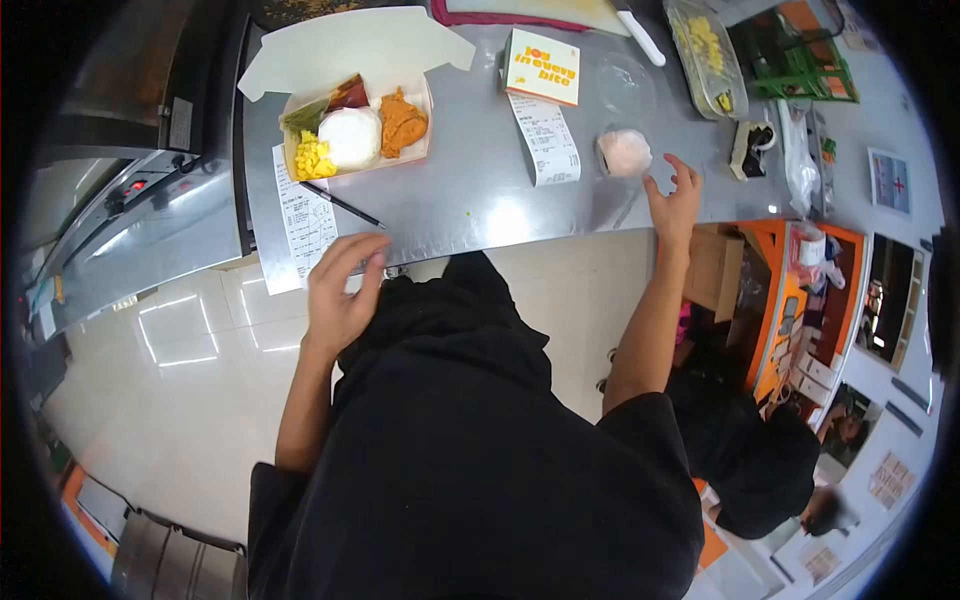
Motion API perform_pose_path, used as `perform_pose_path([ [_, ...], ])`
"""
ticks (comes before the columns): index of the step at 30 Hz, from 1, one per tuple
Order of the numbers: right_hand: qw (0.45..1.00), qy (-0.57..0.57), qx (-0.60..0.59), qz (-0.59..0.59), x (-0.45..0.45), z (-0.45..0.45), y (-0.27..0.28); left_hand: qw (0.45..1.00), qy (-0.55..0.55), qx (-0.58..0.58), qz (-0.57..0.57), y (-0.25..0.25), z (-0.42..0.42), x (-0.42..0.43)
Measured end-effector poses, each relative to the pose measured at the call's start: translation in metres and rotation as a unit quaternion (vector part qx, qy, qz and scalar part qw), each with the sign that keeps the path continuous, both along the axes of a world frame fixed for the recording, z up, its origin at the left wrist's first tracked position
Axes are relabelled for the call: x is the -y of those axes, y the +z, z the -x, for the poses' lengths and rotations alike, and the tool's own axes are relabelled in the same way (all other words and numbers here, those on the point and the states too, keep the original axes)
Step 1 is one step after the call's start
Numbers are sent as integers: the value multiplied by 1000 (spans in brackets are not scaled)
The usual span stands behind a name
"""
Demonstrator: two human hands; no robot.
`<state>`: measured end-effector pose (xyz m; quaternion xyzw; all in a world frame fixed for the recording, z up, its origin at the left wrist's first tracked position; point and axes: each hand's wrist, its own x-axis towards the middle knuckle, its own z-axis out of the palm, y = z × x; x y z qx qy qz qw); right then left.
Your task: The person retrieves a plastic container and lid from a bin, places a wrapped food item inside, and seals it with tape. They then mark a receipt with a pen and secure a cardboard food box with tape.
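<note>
My right hand (675,203) is open, thumb and fingers apart, just right of a small round tub with pale pink contents (625,153). Over the counter's front edge, my left hand (343,293) hovers with bent fingers parted from the thumb and nothing in it. A black pen (345,206) lies beyond it, partly across a long printed receipt (305,220). Behind the pen stands an open food box (360,172), its lid folded back. Inside are a white rice mound (350,137), fried chicken (402,124), yellow scrambled egg (315,157) and some green and dark red food.
A closed printed box (541,68) sits on a second receipt (548,140). Behind are a white-handled knife (642,38), a cutting board (560,10) and a clear container of yellow pieces (703,60). Orange shelving (770,330) and a person in black (765,460) are at right.
</note>
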<state>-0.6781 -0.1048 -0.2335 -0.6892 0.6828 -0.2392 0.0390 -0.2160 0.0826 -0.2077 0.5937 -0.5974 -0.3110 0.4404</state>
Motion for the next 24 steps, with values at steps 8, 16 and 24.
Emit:
perform_pose_path([
  [8, 954, 247, -69, -154, 51, 0, 9, 998, -40, -35, 15, -21, 141, 79],
  [16, 949, 282, -28, -136, 68, 18, 5, 971, 52, -176, -153, -84, 293, 172],
  [24, 956, 261, 36, -130, 51, 31, -1, 942, 67, -290, -155, -108, 297, 175],
])
